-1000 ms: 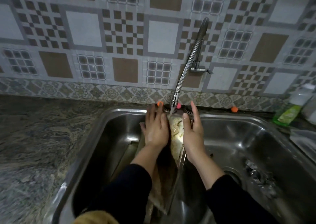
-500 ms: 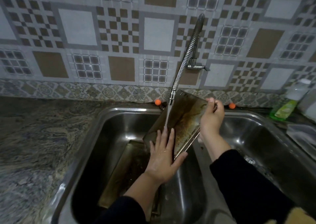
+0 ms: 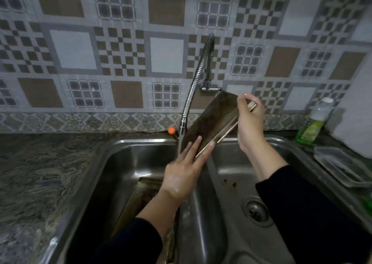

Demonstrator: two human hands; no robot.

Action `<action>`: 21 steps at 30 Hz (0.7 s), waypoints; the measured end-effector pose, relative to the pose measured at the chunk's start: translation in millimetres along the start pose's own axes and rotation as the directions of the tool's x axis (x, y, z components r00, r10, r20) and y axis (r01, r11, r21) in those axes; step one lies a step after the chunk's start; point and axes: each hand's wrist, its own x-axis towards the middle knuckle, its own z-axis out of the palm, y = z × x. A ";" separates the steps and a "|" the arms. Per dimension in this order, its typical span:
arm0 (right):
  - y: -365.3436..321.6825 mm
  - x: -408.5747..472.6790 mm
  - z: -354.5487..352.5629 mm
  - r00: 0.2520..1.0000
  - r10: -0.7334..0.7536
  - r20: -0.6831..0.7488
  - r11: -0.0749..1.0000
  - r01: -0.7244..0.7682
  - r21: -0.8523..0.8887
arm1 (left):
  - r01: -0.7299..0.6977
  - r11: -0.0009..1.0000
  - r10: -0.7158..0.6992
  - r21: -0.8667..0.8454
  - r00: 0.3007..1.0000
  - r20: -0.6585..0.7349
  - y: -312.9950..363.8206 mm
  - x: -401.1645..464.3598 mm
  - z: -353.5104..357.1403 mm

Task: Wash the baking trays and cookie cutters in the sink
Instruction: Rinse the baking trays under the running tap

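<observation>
The dark stone counter (image 3: 36, 175) runs along the left, and beside it the steel double sink (image 3: 124, 142) opens up. In the left basin, at about seven o'clock from the tap's nozzle, a second baking tray (image 3: 138, 201) leans against the basin wall, stained and partly hidden by the left forearm. A small orange knob (image 3: 171, 130) sits on the back ledge at nine o'clock from the nozzle. The left hand (image 3: 184, 175) reaches up with its fingers straight and together, the fingertips pressing flat against the lower end of the baking tray (image 3: 213, 120), with water from the tap (image 3: 196, 82) running down just beside them. That tray is held up tilted over the divider between the basins, its upper end pointing toward one o'clock. The right hand (image 3: 249, 120) grips the upper end, thumb over the inner face and fingers curled behind the rim. Below it the right basin shows its drain (image 3: 257, 211) at five o'clock. Farther right, a green soap bottle (image 3: 312, 126) stands on the counter, with a clear plastic box (image 3: 340, 167) near it.
</observation>
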 end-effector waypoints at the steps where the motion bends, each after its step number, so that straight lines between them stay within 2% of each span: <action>1: -6.4 6.4 -0.1 1.000 0.005 0.029 1.000 -0.004 -0.029 | -0.002 1.000 0.002 0.012 0.999 -0.033 1.2 7.2 -1.9; 6: -32.2 27.4 -17.1 0.976 -0.016 0.217 0.996 0.035 -0.088 | 0.043 0.999 -0.045 -0.014 0.973 -0.226 26.6 40.4 -0.5; 8: -34.6 36.1 -31.3 0.959 -0.033 0.282 0.975 0.093 -0.201 | 0.068 0.982 -0.114 -0.179 0.959 -0.261 42.5 52.5 3.9; 10: -25.0 48.1 -54.2 0.969 -0.032 0.245 0.865 0.149 -0.478 | 0.070 0.916 -0.185 -0.395 0.947 -0.262 59.4 62.4 9.6; 12: -9.4 53.9 -85.0 0.986 0.026 0.168 0.672 0.107 -0.733 | 0.072 0.781 -0.254 -0.620 0.944 -0.210 75.5 68.7 13.0; 14: 6.7 51.6 -117.5 0.985 0.127 0.116 0.594 0.018 -0.804 | 0.099 0.669 -0.299 -0.737 0.943 -0.145 91.8 72.3 15.8; 16: 22.6 46.4 -146.0 0.969 0.225 0.097 0.629 -0.068 -0.774 | 0.162 0.583 -0.346 -0.796 0.936 -0.063 106.6 72.7 23.3; 19: 47.4 41.3 -177.6 0.952 0.295 0.078 0.706 -0.163 -0.689 | 0.269 0.466 -0.392 -0.843 0.917 0.076 126.0 64.6 35.0; 21: 61.4 36.6 -193.0 0.938 0.342 0.060 0.694 -0.209 -0.689 | 0.328 0.398 -0.390 -0.857 0.906 0.166 135.4 55.5 43.7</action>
